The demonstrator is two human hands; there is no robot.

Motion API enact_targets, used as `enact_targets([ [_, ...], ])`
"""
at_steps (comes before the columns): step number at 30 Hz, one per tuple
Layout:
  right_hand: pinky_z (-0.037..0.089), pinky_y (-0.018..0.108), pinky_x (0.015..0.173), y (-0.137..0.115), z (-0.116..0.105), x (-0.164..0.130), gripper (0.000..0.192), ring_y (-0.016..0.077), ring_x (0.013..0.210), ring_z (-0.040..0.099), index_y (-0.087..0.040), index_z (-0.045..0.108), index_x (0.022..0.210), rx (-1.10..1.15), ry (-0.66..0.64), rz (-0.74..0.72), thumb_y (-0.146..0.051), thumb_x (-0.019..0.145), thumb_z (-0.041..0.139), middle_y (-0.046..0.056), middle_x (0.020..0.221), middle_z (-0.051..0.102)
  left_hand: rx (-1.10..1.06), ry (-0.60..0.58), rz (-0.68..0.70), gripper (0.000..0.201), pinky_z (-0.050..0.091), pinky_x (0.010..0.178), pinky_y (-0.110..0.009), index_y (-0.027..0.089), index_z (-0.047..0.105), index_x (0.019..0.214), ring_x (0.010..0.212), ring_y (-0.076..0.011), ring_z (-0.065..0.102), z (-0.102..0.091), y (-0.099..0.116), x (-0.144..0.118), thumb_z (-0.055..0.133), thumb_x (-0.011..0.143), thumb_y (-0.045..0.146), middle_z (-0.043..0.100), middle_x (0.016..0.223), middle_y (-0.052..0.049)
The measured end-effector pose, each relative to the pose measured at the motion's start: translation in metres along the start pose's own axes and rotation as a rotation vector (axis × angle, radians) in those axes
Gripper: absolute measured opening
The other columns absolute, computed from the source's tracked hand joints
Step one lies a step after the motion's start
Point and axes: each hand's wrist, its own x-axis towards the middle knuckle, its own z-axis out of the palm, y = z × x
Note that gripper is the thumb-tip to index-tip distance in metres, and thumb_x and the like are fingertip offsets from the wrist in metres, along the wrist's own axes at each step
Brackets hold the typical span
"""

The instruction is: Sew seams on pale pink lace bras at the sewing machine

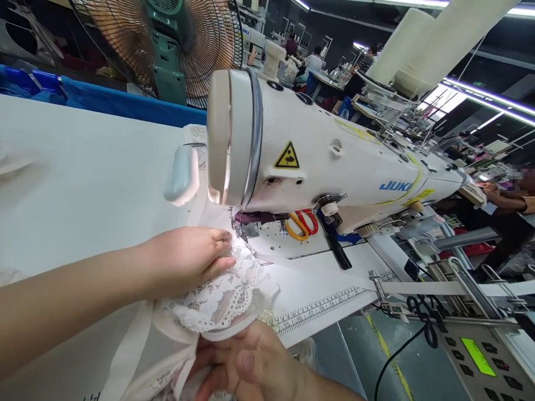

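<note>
White lace fabric (pixel 221 301), part of a garment with sheer panels and narrow bands, lies at the front of the sewing machine (pixel 292 150), its far end running under the needle area (pixel 236 220). My left hand (pixel 192 262) is on top of the lace just left of the needle, thumb and fingers pressing it to the bed. Palm up, my right hand (pixel 254 362) is below the table's near edge, its curled fingers around hanging folds of the same garment. Part of the right fingers is hidden by the cloth.
Orange- and red-handled scissors (pixel 303 223) lie behind the needle beside a black-handled tool (pixel 338 250). A printed ruler (pixel 321 306) runs along the table edge. A control panel (pixel 476 356) stands at lower right, a large fan (pixel 167 50) behind. People work at machines farther back.
</note>
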Motion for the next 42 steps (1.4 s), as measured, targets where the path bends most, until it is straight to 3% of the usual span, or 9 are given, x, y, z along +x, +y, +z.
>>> enact_targets([
  [5,0.051,0.019,0.060,0.007,-0.001,0.005,0.054,0.0141,0.079,0.061,-0.016,0.072,0.092,0.019,0.007,-0.040,-0.056,0.057,0.081,0.006,0.083,0.064,0.108,-0.060,-0.065,0.063,0.056,0.086,-0.039,0.015,0.067,0.116,0.111,-0.0295,0.063,-0.003,0.017,0.001,0.019,0.095,0.050,0.065,0.124,-0.014],
  [10,0.052,0.020,0.060,0.009,-0.002,0.005,0.051,0.0139,0.077,0.064,-0.016,0.069,0.092,0.066,0.027,-0.046,-0.049,0.056,0.084,0.004,0.082,0.064,0.166,-0.078,-0.063,0.055,0.050,0.096,-0.048,0.011,0.064,0.120,0.118,-0.0347,0.057,0.004,0.028,-0.004,0.027,0.095,0.044,0.060,0.129,-0.020],
  [17,0.054,0.025,0.065,0.012,-0.002,0.003,0.060,0.0161,0.084,0.065,-0.018,0.066,0.104,0.098,0.051,0.008,-0.040,0.053,0.088,0.004,0.092,0.064,0.126,-0.011,0.006,0.043,0.045,0.102,-0.048,0.011,0.062,0.122,0.121,-0.0348,0.054,0.014,0.019,-0.011,0.043,0.093,0.036,0.057,0.132,-0.020],
  [23,0.054,0.025,0.068,0.013,-0.001,0.006,0.055,0.0153,0.088,0.064,-0.019,0.067,0.102,0.116,0.035,-0.005,-0.039,0.054,0.088,0.004,0.100,0.065,0.090,0.071,0.030,0.045,0.049,0.095,-0.042,0.014,0.058,0.127,0.114,-0.0317,0.056,0.018,0.009,-0.016,0.037,0.095,0.039,0.056,0.131,-0.017],
  [28,0.054,0.021,0.067,0.014,0.001,0.010,0.054,0.0136,0.087,0.066,-0.019,0.069,0.101,0.161,0.045,-0.038,-0.035,0.054,0.089,0.003,0.099,0.067,0.125,0.037,0.066,0.049,0.047,0.097,-0.038,0.013,0.057,0.128,0.114,-0.0286,0.054,0.013,-0.002,-0.012,0.028,0.098,0.039,0.056,0.131,-0.016],
  [37,0.053,0.026,0.069,0.016,0.004,0.020,0.054,0.0171,0.090,0.064,-0.020,0.068,0.099,0.174,0.112,-0.057,-0.032,0.051,0.088,0.004,0.094,0.067,0.217,0.027,0.137,0.050,0.047,0.088,-0.042,0.013,0.062,0.119,0.093,-0.0275,0.058,0.007,-0.021,0.004,0.026,0.096,0.038,0.064,0.106,-0.015],
  [42,0.051,0.028,0.073,0.014,0.008,0.025,0.062,0.0188,0.093,0.062,-0.017,0.066,0.102,0.175,0.173,-0.040,-0.029,0.045,0.089,0.007,0.104,0.065,0.335,0.045,0.114,0.045,0.046,0.077,-0.041,0.015,0.066,0.115,0.085,-0.0290,0.058,-0.002,-0.023,0.008,0.034,0.094,0.038,0.062,0.088,-0.014],
])
